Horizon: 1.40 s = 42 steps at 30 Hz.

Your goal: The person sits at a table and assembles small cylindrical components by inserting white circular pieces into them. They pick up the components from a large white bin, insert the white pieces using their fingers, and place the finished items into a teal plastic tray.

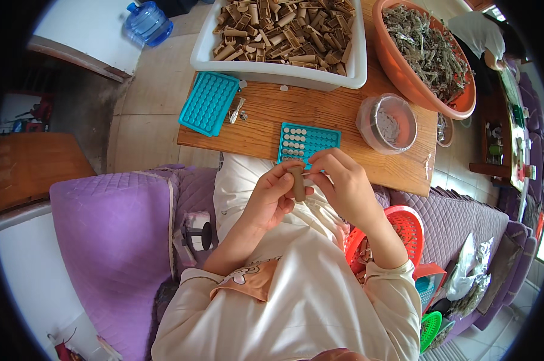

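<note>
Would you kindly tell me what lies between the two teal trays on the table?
In the head view, a crumpled silvery piece lies between them on the wooden table, nearer the left tray, with tiny bits beside it.

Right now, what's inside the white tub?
A heap of brown pieces lies in the white tub. The heap covers the tub's bottom, so what lies deeper can't be seen.

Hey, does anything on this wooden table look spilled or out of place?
Slightly: a crumpled silvery scrap lies loose on the wooden table beside the left teal tray, and a small white piece sits alone near the white tub. They look stray because most small pieces are in containers.
</note>
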### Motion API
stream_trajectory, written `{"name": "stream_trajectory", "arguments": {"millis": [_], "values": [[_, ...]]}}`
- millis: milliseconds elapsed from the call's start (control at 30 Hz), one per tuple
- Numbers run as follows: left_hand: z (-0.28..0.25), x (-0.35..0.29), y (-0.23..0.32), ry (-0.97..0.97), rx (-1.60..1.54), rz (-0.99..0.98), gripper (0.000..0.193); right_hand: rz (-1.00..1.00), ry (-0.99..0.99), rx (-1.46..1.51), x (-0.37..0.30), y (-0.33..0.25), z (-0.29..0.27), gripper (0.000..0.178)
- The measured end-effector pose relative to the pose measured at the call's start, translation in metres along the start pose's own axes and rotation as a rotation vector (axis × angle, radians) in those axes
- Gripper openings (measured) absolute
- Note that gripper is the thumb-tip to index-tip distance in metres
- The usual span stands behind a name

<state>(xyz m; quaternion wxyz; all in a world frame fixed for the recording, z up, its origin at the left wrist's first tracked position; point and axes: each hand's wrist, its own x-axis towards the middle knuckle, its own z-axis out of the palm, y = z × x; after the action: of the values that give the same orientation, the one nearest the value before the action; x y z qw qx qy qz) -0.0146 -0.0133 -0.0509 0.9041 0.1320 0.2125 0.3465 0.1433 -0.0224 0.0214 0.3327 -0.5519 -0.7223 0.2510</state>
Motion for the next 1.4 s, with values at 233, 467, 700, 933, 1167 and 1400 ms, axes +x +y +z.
{"name": "stream_trajectory", "arguments": {"millis": [233, 467, 700, 933, 1167, 1400], "values": [[0.001, -0.005, 0.003, 0.024, 0.382, 0.02, 0.033, -0.084, -0.104, -0.263, -0.004, -0.012, -0.005, 0.014], [0.007, -0.003, 0.001, 0.074, 0.466, -0.009, 0.031, -0.056, -0.15, -0.226, -0.009, -0.001, 0.002, 0.013], [-0.001, -0.002, -0.003, 0.019, 0.137, -0.04, 0.033, -0.059, -0.07, 0.006, -0.008, 0.011, 0.0, 0.013], [0.005, 0.002, -0.001, 0.012, 0.12, -0.027, 0.033, -0.116, -0.033, -0.062, -0.007, 0.01, 0.002, 0.014], [0.007, 0.003, -0.006, 0.006, 0.161, -0.01, 0.03, -0.149, 0.013, -0.116, -0.017, 0.017, 0.012, 0.015], [0.008, -0.001, -0.008, 0.059, 0.228, -0.04, 0.03, -0.085, 0.085, -0.101, -0.028, 0.017, 0.023, 0.014]]}}
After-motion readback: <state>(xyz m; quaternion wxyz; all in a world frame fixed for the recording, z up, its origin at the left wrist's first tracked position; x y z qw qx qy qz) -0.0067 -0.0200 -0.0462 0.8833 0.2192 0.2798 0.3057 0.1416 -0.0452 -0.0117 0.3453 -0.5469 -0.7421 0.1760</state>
